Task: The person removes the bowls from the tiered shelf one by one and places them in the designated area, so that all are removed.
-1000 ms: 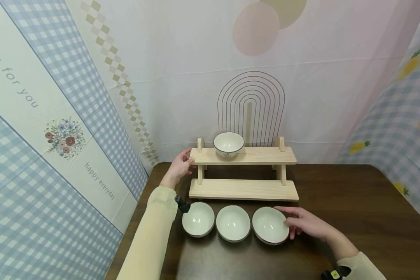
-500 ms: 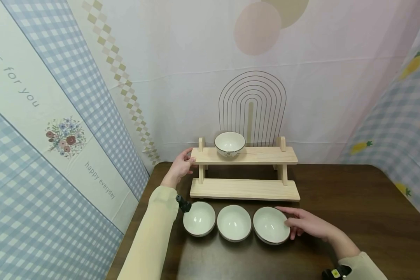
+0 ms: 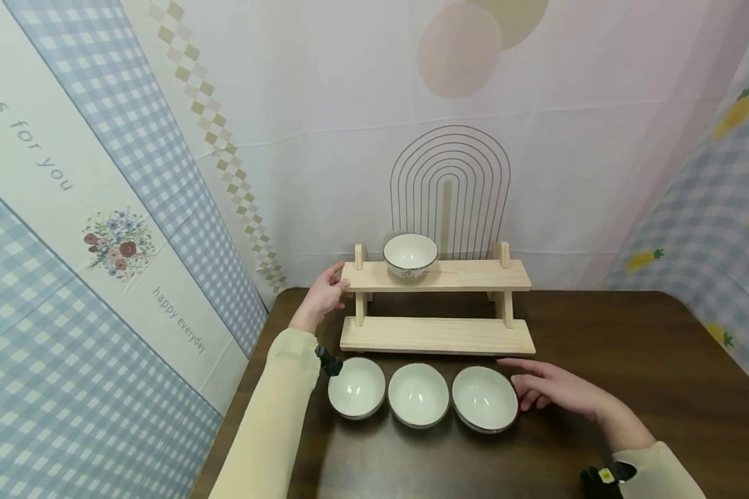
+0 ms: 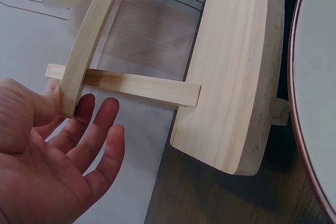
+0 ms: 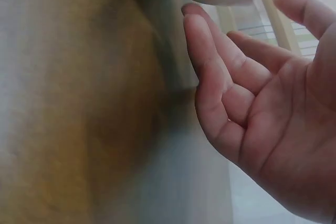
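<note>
A two-tier wooden shelf (image 3: 437,336) stands at the back of the table. My left hand (image 3: 323,294) pinches the left end of its upper board (image 4: 79,72), thumb on one face and fingers on the other. On that board sits a white bowl (image 3: 410,253) with a dark rim and a patterned outside. In front of the shelf, three similar bowls form a row: a left bowl (image 3: 356,391), a middle bowl (image 3: 419,395) and a right bowl (image 3: 485,400). Just right of the right bowl is my right hand (image 3: 562,388), fingers loosely bent and holding nothing.
The dark wooden table (image 3: 624,339) extends to the right of the shelf. Behind it hangs a pale printed cloth (image 3: 324,187), with blue checked cloth (image 3: 131,326) on the left. Black wrist cameras sit on both sleeves.
My right hand has let go of the right bowl's rim and drawn slightly right, its fingers spreading. The left hand keeps its hold on the shelf, and the bowls stay in place.
</note>
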A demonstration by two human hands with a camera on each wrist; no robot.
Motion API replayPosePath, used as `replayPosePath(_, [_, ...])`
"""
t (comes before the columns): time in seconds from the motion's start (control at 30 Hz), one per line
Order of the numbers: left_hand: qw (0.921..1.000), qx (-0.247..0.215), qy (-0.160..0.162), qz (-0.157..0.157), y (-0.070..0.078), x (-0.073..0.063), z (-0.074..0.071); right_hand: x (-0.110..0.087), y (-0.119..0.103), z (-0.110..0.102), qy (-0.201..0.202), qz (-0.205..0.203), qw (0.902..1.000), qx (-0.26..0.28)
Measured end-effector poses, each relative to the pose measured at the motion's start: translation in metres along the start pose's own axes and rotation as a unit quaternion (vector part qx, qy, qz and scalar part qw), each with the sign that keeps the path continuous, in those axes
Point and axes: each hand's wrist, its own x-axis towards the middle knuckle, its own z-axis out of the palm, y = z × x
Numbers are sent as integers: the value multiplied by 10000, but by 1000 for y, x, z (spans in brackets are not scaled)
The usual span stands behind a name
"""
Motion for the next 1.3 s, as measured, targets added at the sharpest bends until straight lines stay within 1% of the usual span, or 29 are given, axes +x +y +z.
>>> replayPosePath(0.07, [10000,-1,26,36,1,1,0,0,-4,-6,120,-44,9999,-42])
replayPosePath(0.2, [10000,48,17,21,0,1,0,-1,-10,-17,321,-103,9994,-117])
replayPosePath(0.33, [10000,40,4,22,-2,1,0,2,-19,-26,579,-134,9981,-182])
replayPosePath(0.43, [10000,16,26,71,-3,1,1,8,-30,-32,789,-165,9964,-260])
replayPosePath(0.6, [10000,31,17,54,-4,1,2,26,-55,-39,930,-421,9928,-623])
replayPosePath(0.63, [10000,37,11,47,-4,1,1,31,-59,-39,938,-468,9919,-719])
replayPosePath(0.73, [10000,45,1,29,-4,0,1,43,-72,-40,897,-522,9915,-782])
replayPosePath(0.9, [10000,1,-14,50,-3,0,-1,60,-88,-34,824,-551,9929,-663])
replayPosePath(1.07, [9999,-81,-98,40,-4,-1,-4,72,-96,-25,902,-572,9931,-491])
replayPosePath(1.3, [9997,-119,-204,57,-8,-1,-5,84,-104,-16,1101,-560,9923,-91])
